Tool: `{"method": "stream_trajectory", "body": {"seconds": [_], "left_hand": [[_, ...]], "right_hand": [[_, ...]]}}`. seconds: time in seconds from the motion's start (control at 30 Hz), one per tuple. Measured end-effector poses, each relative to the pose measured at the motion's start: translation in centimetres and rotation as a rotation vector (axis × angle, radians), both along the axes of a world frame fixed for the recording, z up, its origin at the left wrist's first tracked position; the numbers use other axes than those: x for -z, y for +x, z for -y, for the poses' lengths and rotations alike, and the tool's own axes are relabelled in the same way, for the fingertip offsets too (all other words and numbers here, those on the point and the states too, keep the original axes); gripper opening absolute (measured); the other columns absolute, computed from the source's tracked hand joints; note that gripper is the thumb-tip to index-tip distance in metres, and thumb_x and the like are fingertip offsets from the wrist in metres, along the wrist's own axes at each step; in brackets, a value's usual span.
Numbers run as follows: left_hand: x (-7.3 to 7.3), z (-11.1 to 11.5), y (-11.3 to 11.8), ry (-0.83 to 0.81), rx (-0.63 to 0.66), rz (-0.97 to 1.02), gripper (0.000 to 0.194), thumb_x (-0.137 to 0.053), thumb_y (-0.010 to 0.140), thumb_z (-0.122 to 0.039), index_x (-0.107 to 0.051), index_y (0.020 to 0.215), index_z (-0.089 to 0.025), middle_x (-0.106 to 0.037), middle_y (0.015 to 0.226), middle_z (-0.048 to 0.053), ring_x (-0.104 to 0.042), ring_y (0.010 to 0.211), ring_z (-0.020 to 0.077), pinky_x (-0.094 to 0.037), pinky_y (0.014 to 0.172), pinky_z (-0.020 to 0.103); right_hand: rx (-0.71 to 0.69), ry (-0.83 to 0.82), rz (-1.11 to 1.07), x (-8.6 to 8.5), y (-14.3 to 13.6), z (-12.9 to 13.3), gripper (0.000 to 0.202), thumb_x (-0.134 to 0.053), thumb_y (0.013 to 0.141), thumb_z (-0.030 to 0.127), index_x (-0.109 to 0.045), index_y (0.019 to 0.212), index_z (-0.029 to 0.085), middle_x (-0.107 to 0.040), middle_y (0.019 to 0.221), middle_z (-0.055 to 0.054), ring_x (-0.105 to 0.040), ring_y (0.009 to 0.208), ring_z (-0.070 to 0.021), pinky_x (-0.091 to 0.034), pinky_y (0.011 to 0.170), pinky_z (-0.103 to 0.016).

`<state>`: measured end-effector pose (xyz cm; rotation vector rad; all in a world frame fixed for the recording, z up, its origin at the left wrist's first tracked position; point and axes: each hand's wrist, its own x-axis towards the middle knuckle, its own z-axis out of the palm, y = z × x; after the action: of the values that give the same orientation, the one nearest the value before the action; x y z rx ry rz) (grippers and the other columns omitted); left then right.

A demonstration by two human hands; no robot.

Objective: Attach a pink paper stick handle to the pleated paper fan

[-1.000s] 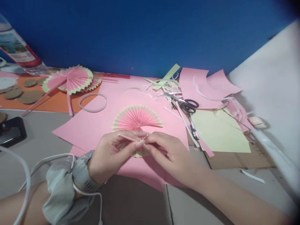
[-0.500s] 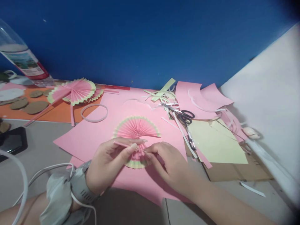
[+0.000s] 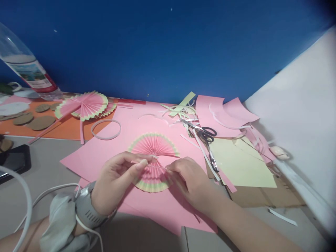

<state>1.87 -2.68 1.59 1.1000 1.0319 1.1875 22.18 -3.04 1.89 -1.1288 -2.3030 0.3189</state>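
My left hand (image 3: 120,182) pinches a narrow pink paper strip (image 3: 155,166) between thumb and fingertips. At the strip's other side, the bent fingers of my right hand (image 3: 190,180) are closed on it. The strip runs almost level between both hands, seen nearly edge-on. Just beneath lies a round pleated paper fan (image 3: 154,141), pink with a pale green rim and a gap on its right side. Its left and right edges are partly covered by my hands. Large pink paper sheets (image 3: 86,157) are spread under the fan.
Black-handled scissors (image 3: 208,133) and paper scraps lie right of the fan, beside a pale yellow-green sheet (image 3: 244,164) on cardboard. At left are finished-looking pleated fans (image 3: 90,105), a white ring (image 3: 105,129), cardboard discs (image 3: 41,123), a bottle (image 3: 33,73) and a phone (image 3: 15,161). A white cable (image 3: 26,196) passes my left wrist.
My left hand has shifted left and my right hand slightly right, so more of the strip shows between them. A thin pink end now shows below my right hand.
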Motion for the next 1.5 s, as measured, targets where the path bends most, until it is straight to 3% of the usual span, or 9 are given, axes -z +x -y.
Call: {"method": "stream_trajectory", "body": {"seconds": [0.27,0.37,0.47,0.53,0.63,0.77,1.13,1.5], "left_hand": [[0.8,-2.1,-1.4,-0.024,-0.165,0.157,0.015,-0.062,0.084,-0.034,-0.055,0.079,-0.021,-0.069,0.094,-0.001,-0.066,0.087,0.0137,-0.055,0.076,0.026],[0.7,-2.1,-1.3,0.049,-0.120,0.052,0.016,-0.059,0.085,-0.036,-0.056,0.093,-0.023,-0.063,0.102,0.001,-0.062,0.083,0.0126,-0.055,0.071,0.025],[0.6,-1.6,-1.1,0.068,-0.036,-0.094,0.022,-0.062,0.083,-0.034,-0.056,0.100,-0.021,-0.060,0.088,0.000,-0.057,0.067,0.0088,-0.050,0.060,0.019],[0.5,-1.4,-1.1,0.030,0.034,-0.152,0.020,-0.058,0.086,-0.038,-0.057,0.091,-0.018,-0.056,0.072,-0.001,-0.052,0.058,0.0085,-0.045,0.052,0.020],[0.5,-1.4,-1.2,0.029,0.098,-0.223,0.033,-0.048,0.090,-0.042,-0.054,0.070,-0.016,-0.049,0.058,-0.002,-0.044,0.051,0.0085,-0.040,0.051,0.022],[0.5,-1.4,-1.2,0.028,0.097,-0.248,0.034,-0.048,0.091,-0.040,-0.051,0.066,-0.017,-0.047,0.055,-0.003,-0.041,0.050,0.0090,-0.038,0.052,0.022],[0.4,-1.3,-1.1,0.054,0.069,-0.292,0.028,-0.047,0.092,-0.037,-0.051,0.071,-0.018,-0.053,0.060,-0.002,-0.047,0.053,0.0096,-0.040,0.053,0.022],[0.7,-1.2,-1.1,0.062,0.161,-0.313,0.031,-0.042,0.094,-0.037,-0.049,0.071,-0.018,-0.051,0.060,-0.004,-0.046,0.054,0.0081,-0.041,0.054,0.022]], "right_hand": [[0.180,-0.184,-0.026,0.6,0.4,-0.6,0.013,-0.042,0.093,0.021,-0.055,0.091,0.020,-0.066,0.083,-0.005,-0.059,0.077,-0.0193,-0.044,0.069,-0.033],[0.164,-0.239,-0.023,0.4,0.2,-0.8,0.016,-0.041,0.094,0.024,-0.055,0.088,0.020,-0.066,0.082,-0.004,-0.059,0.076,-0.0184,-0.044,0.069,-0.033],[0.121,-0.233,-0.028,0.2,0.1,-0.7,0.017,-0.042,0.094,0.024,-0.056,0.087,0.020,-0.066,0.080,-0.003,-0.059,0.076,-0.0176,-0.044,0.070,-0.032],[0.092,-0.171,-0.035,0.3,0.2,-0.6,0.013,-0.045,0.092,0.021,-0.057,0.091,0.020,-0.068,0.085,-0.004,-0.060,0.080,-0.0180,-0.044,0.073,-0.033],[0.030,-0.075,-0.021,0.6,0.5,-0.7,0.014,-0.047,0.090,0.016,-0.058,0.099,0.020,-0.068,0.090,-0.005,-0.059,0.085,-0.0190,-0.043,0.075,-0.034],[0.041,-0.044,-0.026,0.6,0.5,-0.7,0.017,-0.050,0.090,0.016,-0.059,0.104,0.019,-0.068,0.093,-0.006,-0.058,0.088,-0.0191,-0.041,0.079,-0.035],[0.102,-0.197,-0.068,0.4,0.4,-0.8,0.016,-0.050,0.092,0.022,-0.055,0.107,0.022,-0.067,0.099,-0.005,-0.059,0.093,-0.0192,-0.043,0.081,-0.035],[0.054,-0.143,0.003,0.8,0.4,-0.7,0.011,-0.049,0.092,0.024,-0.058,0.090,0.018,-0.067,0.085,-0.002,-0.058,0.080,-0.0164,-0.040,0.075,-0.032]]}}
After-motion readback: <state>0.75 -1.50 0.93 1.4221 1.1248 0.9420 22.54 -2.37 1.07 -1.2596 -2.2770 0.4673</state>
